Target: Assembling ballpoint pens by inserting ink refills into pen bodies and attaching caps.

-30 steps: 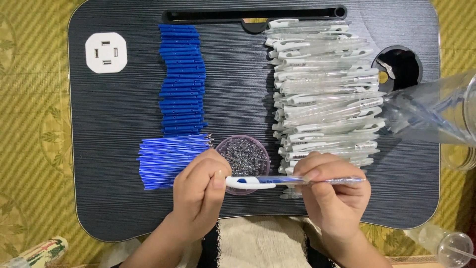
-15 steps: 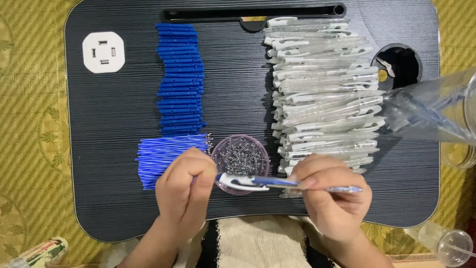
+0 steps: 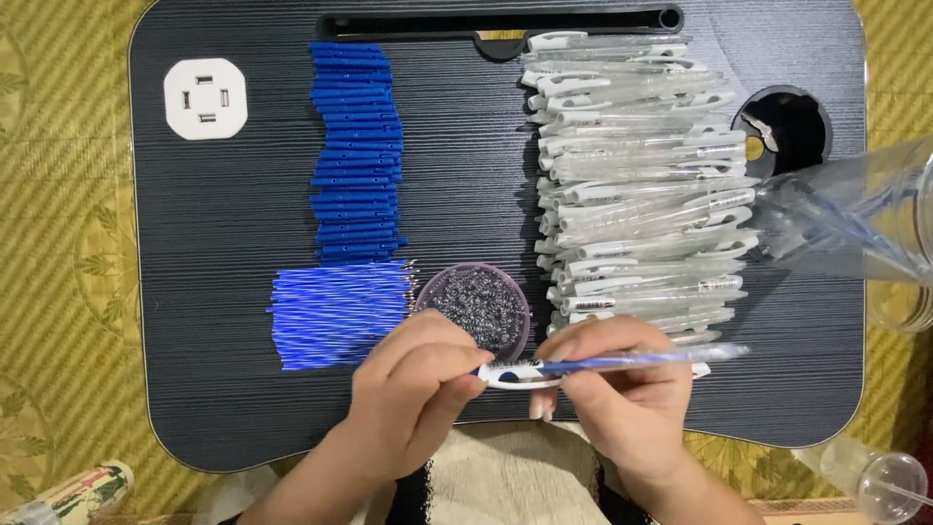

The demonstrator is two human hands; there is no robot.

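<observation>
Near the front edge of the dark lap desk [image 3: 243,292], 2 bare hands closed on 1 clear pen [image 3: 622,365] held level above the board. Left hand [image 3: 413,389] pinching the pen's white clip end between thumb and fingertips, fingers together. Right hand [image 3: 627,399] clamped round the middle of the clear barrel, with a blue refill showing inside and the far end sticking out to the right past the knuckles. Just behind the hands, touching neither as far as can be told, a small round purple dish [image 3: 476,306] filled with tiny metal springs. Left of the dish, a loose bundle of thin blue refills [image 3: 335,311] lying crosswise, tips toward the dish. Farther back on the left half, a neat column of short blue plastic pieces [image 3: 358,151], stacked side by side. On the right half, a tall stack of clear pen barrels with white clips [image 3: 637,175], running from the back slot down to just behind the right hand. At the back left corner, a white square socket block [image 3: 205,97]; at the back right, a round cup hole [image 3: 787,126]. Off the right edge, a clear plastic jar [image 3: 855,224] lying tilted, mouth toward the desk. Under everything, a yellow woven mat [image 3: 58,243].
</observation>
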